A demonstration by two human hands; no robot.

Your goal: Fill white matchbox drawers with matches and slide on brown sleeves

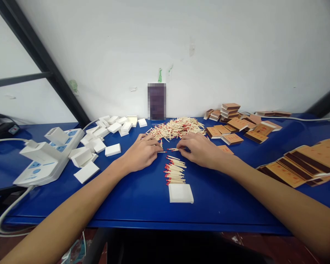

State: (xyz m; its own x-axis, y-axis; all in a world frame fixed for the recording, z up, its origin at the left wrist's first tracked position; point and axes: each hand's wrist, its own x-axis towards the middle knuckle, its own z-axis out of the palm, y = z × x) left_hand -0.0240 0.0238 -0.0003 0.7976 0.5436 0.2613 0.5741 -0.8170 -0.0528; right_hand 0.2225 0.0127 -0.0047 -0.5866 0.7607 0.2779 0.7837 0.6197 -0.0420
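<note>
My left hand is closed in a pinch, with a matchstick at its fingertips, just in front of the loose pile. Facing it, my right hand pinches matchsticks whose red heads point left. Between and below the hands lies a column of matchsticks, roughly side by side with red heads to the left. A white matchbox tray sits directly below that column, nearer to me. Behind both hands spreads a large heap of loose matchsticks.
White inner trays are scattered at left, beside a power strip with plugged-in chargers. Brown matchbox sleeves lie at right, with flattened sleeves nearer. A pixelated dark rectangle stands against the wall. The blue table bears everything.
</note>
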